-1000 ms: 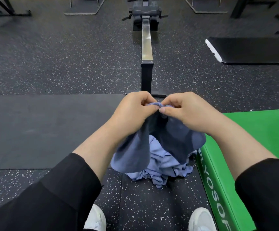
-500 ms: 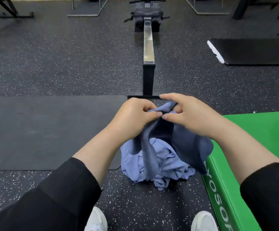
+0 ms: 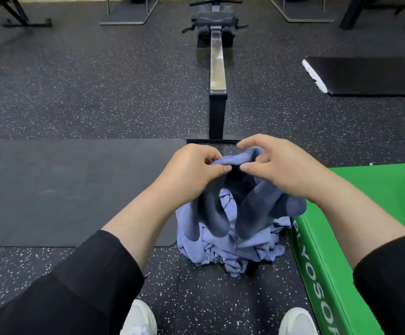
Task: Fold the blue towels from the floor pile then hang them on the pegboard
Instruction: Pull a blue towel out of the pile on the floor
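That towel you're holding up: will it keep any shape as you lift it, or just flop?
Likely floppy: the towel sags in two limp folds below the left hand and right hand. Probably light, since fingertip pinches hold it. It may drag on the pile, which it hangs against.

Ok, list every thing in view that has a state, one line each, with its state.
left hand: pinches the held towel's top edge
right hand: holds the same edge, fingers curled round it
held blue towel: lifted, unfolded, hanging bunched between the hands
blue towel pile: crumpled on the floor, beside the green plyo box
green plyo box: lying on the floor
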Demonstrator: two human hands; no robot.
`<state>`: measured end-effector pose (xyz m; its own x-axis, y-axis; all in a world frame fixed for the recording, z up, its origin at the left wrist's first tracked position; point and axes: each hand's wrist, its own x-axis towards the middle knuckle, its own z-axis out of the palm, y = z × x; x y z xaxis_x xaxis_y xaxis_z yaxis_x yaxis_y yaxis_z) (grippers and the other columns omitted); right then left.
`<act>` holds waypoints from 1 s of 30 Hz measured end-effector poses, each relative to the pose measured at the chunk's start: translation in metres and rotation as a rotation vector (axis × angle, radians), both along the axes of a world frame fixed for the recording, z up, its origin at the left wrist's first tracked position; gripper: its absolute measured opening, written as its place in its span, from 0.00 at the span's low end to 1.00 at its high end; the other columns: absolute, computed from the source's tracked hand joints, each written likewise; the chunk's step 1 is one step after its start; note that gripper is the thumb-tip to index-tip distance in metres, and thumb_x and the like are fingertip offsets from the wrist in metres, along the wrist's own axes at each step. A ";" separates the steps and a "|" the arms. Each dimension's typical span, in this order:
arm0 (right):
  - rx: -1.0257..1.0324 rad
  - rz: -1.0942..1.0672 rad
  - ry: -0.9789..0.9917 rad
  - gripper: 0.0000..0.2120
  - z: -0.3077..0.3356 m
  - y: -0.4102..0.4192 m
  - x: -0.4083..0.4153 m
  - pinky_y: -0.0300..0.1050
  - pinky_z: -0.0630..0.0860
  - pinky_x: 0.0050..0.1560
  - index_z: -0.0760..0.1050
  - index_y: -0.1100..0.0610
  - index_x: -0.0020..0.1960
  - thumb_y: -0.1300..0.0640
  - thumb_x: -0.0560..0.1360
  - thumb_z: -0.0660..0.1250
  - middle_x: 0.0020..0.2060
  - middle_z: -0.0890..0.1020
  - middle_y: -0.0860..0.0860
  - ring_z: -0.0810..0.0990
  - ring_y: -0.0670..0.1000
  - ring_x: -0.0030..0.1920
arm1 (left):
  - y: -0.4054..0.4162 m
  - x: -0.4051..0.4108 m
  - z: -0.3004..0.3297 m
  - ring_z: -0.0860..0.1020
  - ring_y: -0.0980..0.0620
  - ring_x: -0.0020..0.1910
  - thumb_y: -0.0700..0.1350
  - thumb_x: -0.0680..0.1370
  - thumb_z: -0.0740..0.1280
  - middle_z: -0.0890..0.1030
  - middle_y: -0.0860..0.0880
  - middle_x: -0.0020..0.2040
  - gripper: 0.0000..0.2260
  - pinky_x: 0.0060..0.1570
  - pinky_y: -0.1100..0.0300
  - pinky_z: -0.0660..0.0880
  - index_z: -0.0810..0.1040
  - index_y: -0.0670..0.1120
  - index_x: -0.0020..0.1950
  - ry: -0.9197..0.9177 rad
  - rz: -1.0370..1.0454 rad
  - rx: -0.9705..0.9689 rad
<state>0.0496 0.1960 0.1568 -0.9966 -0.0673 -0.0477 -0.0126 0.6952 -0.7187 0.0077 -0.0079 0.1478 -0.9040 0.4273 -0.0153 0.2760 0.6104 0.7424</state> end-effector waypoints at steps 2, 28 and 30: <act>0.004 0.058 0.014 0.09 0.000 -0.005 0.002 0.35 0.61 0.26 0.76 0.44 0.56 0.54 0.78 0.70 0.21 0.71 0.44 0.64 0.45 0.23 | 0.004 0.002 0.002 0.67 0.60 0.26 0.51 0.77 0.73 0.72 0.57 0.26 0.09 0.28 0.65 0.62 0.81 0.50 0.38 0.001 -0.025 0.008; 0.098 -0.254 0.097 0.03 -0.014 0.007 -0.012 0.31 0.67 0.33 0.78 0.51 0.48 0.54 0.80 0.67 0.34 0.81 0.45 0.76 0.39 0.33 | -0.018 -0.005 0.001 0.63 0.51 0.30 0.52 0.76 0.73 0.69 0.49 0.31 0.18 0.28 0.60 0.57 0.76 0.38 0.40 -0.053 0.075 -0.164; 0.102 -0.299 0.088 0.03 -0.016 0.012 -0.013 0.32 0.68 0.36 0.80 0.51 0.49 0.54 0.80 0.68 0.39 0.83 0.46 0.79 0.47 0.41 | -0.024 -0.007 0.000 0.64 0.51 0.31 0.53 0.76 0.74 0.69 0.49 0.32 0.19 0.30 0.59 0.58 0.74 0.39 0.39 -0.092 0.149 -0.074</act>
